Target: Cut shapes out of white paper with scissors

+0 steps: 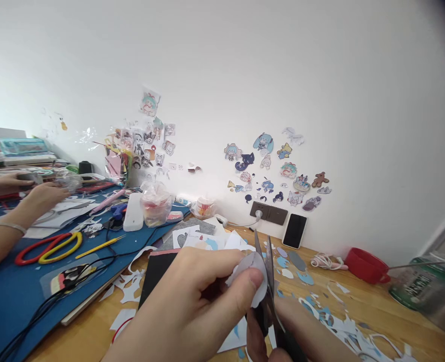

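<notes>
Between the thumb and fingers of my left hand [207, 286] is a small pale paper cutout [259, 295] with a rounded edge. My right hand [260, 339] grips a pair of scissors [270, 271] with dark handles, blades pointing up and slightly apart. The blades stand right against the cutout's right edge. Part of my right hand is hidden behind my left hand and the scissors. Beneath both hands lie a black flat item [158, 269] and white paper [233, 339] with blue marks.
Paper scraps [343, 327] litter the wooden table at right. A red cup [363, 264], a green can [414, 284] and a phone [295, 231] stand near the wall. At left, another person's hands [41, 201] work above a blue mat [4, 301] with red-and-yellow scissors [52, 249] and black cables [37, 309].
</notes>
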Demonstrator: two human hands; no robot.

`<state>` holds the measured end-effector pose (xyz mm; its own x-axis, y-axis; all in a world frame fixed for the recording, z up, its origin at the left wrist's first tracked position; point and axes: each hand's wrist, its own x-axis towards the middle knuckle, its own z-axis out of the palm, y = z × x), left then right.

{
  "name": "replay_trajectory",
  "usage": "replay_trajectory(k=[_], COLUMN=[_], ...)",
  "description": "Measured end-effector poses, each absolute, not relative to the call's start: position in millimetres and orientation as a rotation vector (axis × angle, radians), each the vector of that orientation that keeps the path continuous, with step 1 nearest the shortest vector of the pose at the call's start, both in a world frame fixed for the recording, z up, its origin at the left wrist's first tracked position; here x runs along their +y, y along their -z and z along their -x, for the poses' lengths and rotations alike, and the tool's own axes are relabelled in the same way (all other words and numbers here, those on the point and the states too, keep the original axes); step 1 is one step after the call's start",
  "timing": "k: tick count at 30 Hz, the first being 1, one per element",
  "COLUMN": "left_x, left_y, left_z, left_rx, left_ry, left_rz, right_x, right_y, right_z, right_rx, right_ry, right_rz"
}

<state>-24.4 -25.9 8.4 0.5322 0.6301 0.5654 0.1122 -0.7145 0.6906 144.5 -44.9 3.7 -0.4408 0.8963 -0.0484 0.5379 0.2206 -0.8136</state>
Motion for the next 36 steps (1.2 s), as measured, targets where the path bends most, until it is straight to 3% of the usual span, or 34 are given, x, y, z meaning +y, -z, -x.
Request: replay_trajectory(k=[36], left_x=[-18.5], left_y=[-1.5], left_z=[26.8], left_rx=[0.7], left_ry=[-1.108], left_rz=[-2.168], right_x=[-50.4], right_y=[-4.1], right_z=[-148.5], right_rx=[-1.933], right_ry=[-1.177], right_rz=[1.315])
